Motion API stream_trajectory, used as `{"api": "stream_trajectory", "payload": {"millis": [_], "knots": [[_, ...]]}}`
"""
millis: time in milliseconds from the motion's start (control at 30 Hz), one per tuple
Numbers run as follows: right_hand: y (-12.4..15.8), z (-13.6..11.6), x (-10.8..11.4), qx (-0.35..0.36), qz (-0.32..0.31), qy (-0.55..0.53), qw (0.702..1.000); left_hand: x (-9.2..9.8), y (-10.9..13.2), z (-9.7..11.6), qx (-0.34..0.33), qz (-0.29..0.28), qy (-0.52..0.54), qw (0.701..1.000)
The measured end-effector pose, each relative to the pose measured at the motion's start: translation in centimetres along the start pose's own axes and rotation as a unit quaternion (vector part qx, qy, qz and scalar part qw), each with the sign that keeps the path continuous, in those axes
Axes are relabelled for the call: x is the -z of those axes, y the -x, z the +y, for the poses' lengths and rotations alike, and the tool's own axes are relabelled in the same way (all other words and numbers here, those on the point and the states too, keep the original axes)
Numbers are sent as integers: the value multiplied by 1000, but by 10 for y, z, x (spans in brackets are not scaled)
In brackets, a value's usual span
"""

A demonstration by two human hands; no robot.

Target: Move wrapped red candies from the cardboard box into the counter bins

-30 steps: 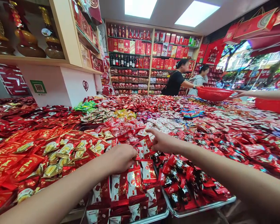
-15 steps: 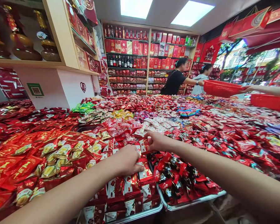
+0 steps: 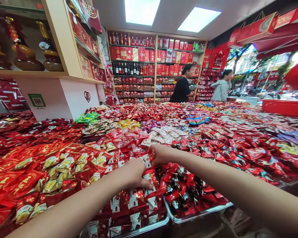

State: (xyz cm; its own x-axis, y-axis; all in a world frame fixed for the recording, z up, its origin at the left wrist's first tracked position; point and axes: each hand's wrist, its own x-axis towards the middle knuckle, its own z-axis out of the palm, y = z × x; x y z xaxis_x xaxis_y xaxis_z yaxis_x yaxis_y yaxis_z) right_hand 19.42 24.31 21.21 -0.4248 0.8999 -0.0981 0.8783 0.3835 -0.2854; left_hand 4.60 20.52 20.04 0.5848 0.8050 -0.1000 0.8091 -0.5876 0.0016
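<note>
My left hand [image 3: 133, 174] lies low over red-and-white snack packets [image 3: 135, 199] in a metal tray. Its thumb is stretched out over a packet, apart from the curled fingers, whose tips are partly hidden. Just beyond it, my right hand [image 3: 162, 154] is closed, with thumb and fingertips pinching the edge of a small red-and-white packet [image 3: 147, 160]. Similar packets lie in rows beneath both hands. Beneath my right forearm is another tray [image 3: 201, 213] of black-and-red wrapped sweets [image 3: 182, 198].
Gold-and-red packets [image 3: 52, 162] are heaped on the left, white ones [image 3: 169, 134] ahead. A white pillar [image 3: 76, 96] and a cabinet [image 3: 72, 39] overhang the left side. A person in black [image 3: 182, 87] and another in grey [image 3: 220, 87] stand behind. A red basin [image 3: 285, 107] is at right.
My hands stay near the same packets, with the right hand slightly further left in view. The red basin held across the display has moved right, and the person in black has let go of it.
</note>
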Motion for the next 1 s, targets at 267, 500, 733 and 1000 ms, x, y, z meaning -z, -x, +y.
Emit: {"api": "stream_trajectory", "payload": {"millis": [267, 500, 733, 1000], "knots": [[-5, 1, -5, 6, 23, 24, 999, -1, -1, 2, 14, 24, -2, 1000], [-7, 5, -7, 34, 32, 50, 998, 2, -3, 5, 30, 8, 10, 999], [10, -1, -4, 43, 39, 53, 997, 2, -5, 7, 27, 21, -4, 999], [92, -9, 16, 105, 29, -82, 991, 32, 69, 20, -6, 100, 64, 993]]}}
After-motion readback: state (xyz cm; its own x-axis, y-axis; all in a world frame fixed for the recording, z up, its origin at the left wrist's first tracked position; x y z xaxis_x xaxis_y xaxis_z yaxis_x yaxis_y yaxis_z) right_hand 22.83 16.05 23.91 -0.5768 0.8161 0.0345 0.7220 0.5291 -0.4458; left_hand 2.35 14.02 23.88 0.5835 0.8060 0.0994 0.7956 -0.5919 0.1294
